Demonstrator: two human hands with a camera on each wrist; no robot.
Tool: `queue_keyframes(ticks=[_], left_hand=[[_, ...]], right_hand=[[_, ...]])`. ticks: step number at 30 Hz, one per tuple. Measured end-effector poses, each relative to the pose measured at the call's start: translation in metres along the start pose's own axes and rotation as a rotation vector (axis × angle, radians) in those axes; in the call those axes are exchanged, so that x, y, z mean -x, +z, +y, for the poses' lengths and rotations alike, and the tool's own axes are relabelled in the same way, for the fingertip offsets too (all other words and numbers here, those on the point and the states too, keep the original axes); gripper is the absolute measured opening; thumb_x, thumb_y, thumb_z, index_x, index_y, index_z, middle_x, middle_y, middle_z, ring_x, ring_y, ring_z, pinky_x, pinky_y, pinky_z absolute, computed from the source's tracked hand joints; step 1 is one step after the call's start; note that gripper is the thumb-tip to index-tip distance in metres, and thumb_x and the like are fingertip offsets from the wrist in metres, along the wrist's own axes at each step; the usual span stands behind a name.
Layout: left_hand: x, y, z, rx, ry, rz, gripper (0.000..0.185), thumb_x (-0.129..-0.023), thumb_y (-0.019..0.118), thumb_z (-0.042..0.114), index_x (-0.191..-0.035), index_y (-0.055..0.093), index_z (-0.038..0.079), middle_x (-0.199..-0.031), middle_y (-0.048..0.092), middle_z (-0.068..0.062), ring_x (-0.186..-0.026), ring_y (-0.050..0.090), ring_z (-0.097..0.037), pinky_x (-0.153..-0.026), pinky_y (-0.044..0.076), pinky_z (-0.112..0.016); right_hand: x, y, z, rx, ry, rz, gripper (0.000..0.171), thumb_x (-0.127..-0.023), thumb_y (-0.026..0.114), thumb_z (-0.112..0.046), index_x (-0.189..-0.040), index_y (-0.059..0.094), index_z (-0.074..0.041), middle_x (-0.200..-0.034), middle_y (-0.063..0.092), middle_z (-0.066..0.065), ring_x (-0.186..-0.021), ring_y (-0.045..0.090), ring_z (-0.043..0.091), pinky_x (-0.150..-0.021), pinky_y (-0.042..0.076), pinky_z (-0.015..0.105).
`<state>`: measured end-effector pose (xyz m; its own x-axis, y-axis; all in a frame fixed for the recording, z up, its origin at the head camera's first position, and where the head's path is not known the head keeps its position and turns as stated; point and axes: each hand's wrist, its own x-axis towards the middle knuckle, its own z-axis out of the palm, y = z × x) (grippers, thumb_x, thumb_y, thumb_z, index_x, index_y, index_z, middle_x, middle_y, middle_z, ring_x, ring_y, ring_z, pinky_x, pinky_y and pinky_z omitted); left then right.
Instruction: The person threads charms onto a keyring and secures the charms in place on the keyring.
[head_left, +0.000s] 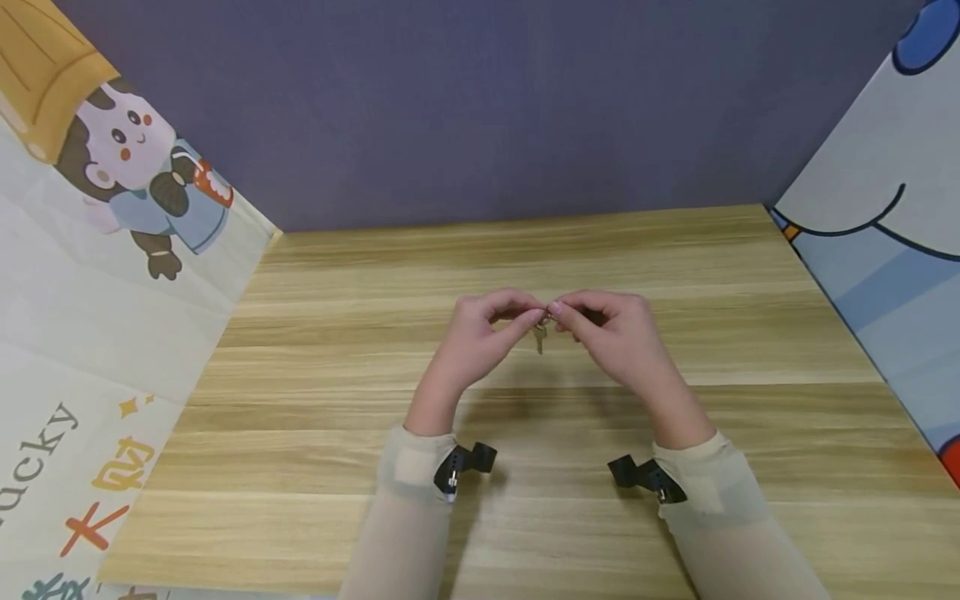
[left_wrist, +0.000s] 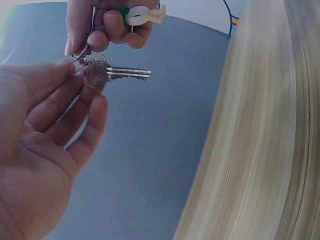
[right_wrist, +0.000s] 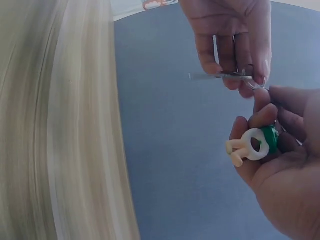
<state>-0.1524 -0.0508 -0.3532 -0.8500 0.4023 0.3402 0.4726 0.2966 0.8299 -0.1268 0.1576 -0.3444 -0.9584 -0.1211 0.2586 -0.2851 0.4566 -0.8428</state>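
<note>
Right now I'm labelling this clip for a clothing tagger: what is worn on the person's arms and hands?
Both hands, left hand and right hand, are bare: no gloves or rings show. Each forearm wears a thin, pale cream sleeve ending in a cuff at the wrist. A small black camera mount sits on the left wrist, and another black mount on the right.
</note>
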Motion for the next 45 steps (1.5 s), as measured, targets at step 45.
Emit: queue_keyframes(ticks=[45], left_hand=[[-0.001,-0.006,-0.005,0.110,-0.204,-0.313,0.015,-0.108,0.065,0.022,-0.111,0.072,0.009,-0.106,0.073,-0.006,-0.097,0.068,-0.014,-0.082,0.058,-0.028]], right_hand=[[-0.005,0.004,0.016,0.133,-0.171,-0.086,0.012,-0.100,0.076,-0.015,-0.107,0.083,-0.008,-0.106,0.083,0.007,-0.095,0.077,0.020,-0.082,0.061,0.034]])
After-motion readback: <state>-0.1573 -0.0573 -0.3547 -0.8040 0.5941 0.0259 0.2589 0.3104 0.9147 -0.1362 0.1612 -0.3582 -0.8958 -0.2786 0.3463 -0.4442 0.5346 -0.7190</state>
